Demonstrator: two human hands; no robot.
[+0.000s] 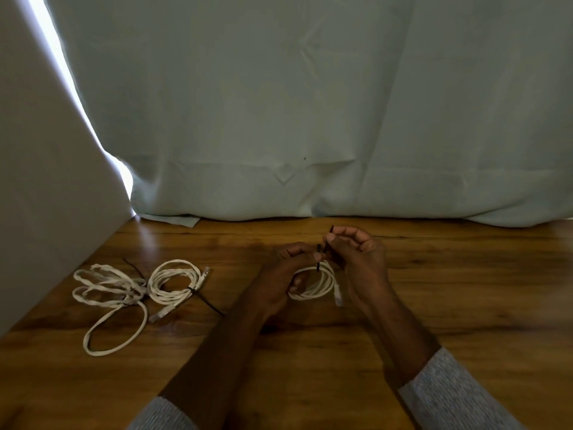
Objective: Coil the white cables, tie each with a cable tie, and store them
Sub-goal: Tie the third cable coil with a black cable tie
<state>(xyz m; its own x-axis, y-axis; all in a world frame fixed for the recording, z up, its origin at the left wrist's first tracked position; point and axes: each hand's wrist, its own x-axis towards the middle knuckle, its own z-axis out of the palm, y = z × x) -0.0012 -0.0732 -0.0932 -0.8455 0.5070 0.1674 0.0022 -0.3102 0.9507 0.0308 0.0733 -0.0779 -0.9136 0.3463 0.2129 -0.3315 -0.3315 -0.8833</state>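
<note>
The left hand (286, 270) grips a coiled white cable (316, 285) just above the wooden table (465, 290), fingers curled through the loop. At its 2 o'clock, the right hand (356, 252) pinches a black cable tie (324, 248) standing up from the coil. At 9 o'clock lies a tied coil (173, 282) beside a looser flat cable bundle (108, 301). A pale curtain (310, 103) hangs at 12 o'clock.

A round coil of white cable (319, 282) is held above the wooden table, with a thin black plastic cable tie (322, 251) upright at its top. Two more white cable bundles lie far left: a tied round coil (173, 282) and a looser flat-cable bundle (108, 293).
</note>
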